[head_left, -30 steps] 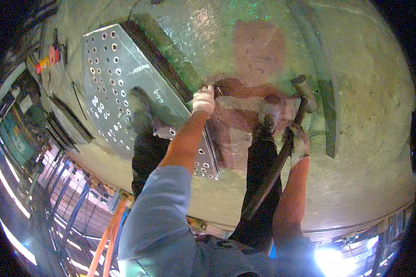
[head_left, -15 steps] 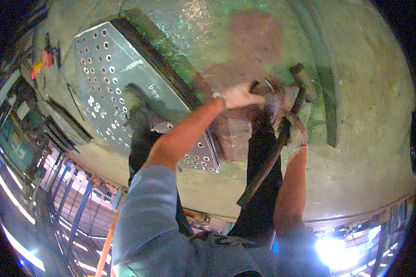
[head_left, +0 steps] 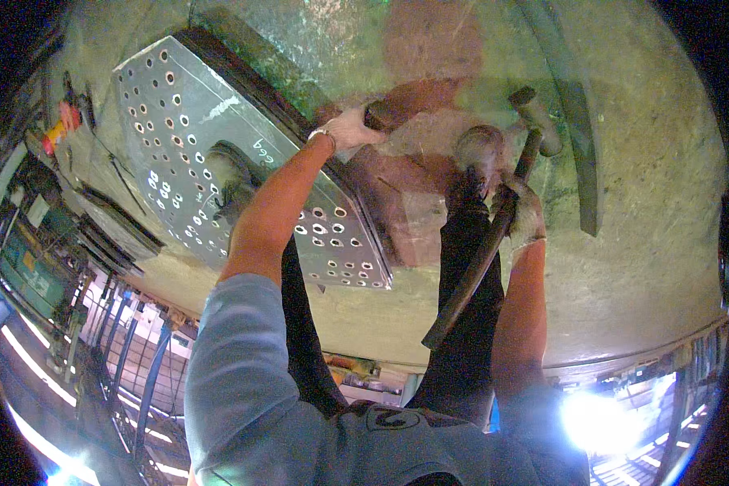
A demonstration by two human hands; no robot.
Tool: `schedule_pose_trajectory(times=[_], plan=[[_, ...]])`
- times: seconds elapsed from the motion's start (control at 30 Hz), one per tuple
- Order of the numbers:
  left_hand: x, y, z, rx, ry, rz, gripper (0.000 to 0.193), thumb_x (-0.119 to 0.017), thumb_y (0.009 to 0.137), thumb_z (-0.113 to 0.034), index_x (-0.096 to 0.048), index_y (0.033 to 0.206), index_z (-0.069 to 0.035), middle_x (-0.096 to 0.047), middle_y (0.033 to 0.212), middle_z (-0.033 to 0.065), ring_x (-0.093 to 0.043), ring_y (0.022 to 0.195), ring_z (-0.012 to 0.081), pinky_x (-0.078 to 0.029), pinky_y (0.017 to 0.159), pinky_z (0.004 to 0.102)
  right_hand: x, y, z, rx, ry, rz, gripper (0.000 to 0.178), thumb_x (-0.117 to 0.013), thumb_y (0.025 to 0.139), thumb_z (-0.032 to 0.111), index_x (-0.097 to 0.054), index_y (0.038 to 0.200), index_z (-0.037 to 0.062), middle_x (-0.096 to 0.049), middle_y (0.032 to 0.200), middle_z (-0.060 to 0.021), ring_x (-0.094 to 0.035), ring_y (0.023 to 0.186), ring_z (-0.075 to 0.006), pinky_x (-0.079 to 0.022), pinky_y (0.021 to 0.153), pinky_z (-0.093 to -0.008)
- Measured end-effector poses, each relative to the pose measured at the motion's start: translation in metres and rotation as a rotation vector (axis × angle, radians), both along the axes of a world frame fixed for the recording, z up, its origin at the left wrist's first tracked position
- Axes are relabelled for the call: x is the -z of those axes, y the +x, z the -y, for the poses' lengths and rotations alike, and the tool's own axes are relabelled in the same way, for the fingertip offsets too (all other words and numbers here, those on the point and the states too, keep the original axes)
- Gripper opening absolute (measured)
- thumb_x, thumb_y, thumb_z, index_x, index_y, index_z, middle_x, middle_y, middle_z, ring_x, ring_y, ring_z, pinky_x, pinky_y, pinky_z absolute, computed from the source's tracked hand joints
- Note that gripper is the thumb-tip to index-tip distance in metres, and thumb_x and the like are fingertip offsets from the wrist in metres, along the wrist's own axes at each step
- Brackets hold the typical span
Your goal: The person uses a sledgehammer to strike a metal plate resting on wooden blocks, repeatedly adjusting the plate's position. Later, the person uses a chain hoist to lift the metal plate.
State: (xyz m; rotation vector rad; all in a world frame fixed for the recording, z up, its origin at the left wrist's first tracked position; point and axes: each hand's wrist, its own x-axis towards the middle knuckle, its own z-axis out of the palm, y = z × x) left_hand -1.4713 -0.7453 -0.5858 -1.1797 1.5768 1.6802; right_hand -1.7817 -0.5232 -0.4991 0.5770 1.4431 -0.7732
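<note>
My right grip [head_left: 525, 217] wraps the hammer [head_left: 472, 273] near its head, likely for balance; whether my left grip [head_left: 353, 131] pinches anything I cannot tell. It's by the perforated plate [head_left: 233, 130], which my left boot [head_left: 228, 168] stands on.

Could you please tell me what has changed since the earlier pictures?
The left hand moved right from the perforated plate toward the right shoe, then back left near the plate; its grip is unclear. The right hand still grips the hammer; the left shoe stays put.
</note>
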Motion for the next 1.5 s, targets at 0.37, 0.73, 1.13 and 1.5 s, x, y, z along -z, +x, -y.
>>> schedule_pose_trajectory(times=[0.37, 0.73, 1.13, 1.5], plan=[[0.012, 0.032, -0.026, 0.208, -0.162, 0.164, 0.073, -0.075, 0.069, -0.034, -0.048, 0.129, -0.002, -0.066, 0.109, 0.0235, -0.064, 0.098, 0.0386, -0.051, 0.090, 0.0420, 0.013, 0.014, -0.016, 0.137, -0.032, 0.027, 0.019, -0.062, 0.090, 0.022, -0.060, 0.105, 0.0099, -0.054, 0.069, 0.0013, -0.049, 0.052, -0.0109, -0.043, 0.044, -0.0259], [0.000, 0.030, -0.029, 0.266, -0.148, 0.234, 0.079, -0.073, 0.071, -0.035, -0.042, 0.136, -0.004, -0.063, 0.111, 0.0278, -0.061, 0.104, 0.0433, -0.050, 0.092, 0.0458, -0.009, -0.003, 0.000, -0.160, 0.065, -0.195, 0.014, -0.067, 0.086, 0.019, -0.061, 0.089, 0.0069, -0.053, 0.065, -0.0023, -0.051, 0.048, -0.0160, -0.045, 0.043, -0.0303], [-0.003, 0.016, -0.020, 0.366, -0.095, 0.283, 0.067, -0.068, 0.070, -0.033, -0.051, 0.124, 0.003, -0.063, 0.112, 0.0277, -0.061, 0.107, 0.0405, -0.049, 0.093, 0.0448, -0.083, 0.130, 0.068, -0.905, -0.089, -0.090, 0.036, -0.067, 0.080, 0.007, -0.046, 0.109, 0.0017, -0.054, 0.069, -0.0072, -0.055, 0.049, -0.0195, -0.044, 0.040, -0.0335], [-0.007, 0.032, -0.005, 0.120, -0.135, 0.288, 0.061, -0.068, 0.069, -0.030, -0.056, 0.118, 0.005, -0.063, 0.111, 0.0292, -0.061, 0.108, 0.0405, -0.048, 0.094, 0.0436, -0.086, 0.029, 0.096, -0.503, -0.004, -0.381, 0.019, -0.067, 0.085, 0.022, -0.058, 0.092, 0.0064, -0.054, 0.064, -0.0017, -0.050, 0.046, -0.0134, -0.045, 0.041, -0.0284]])
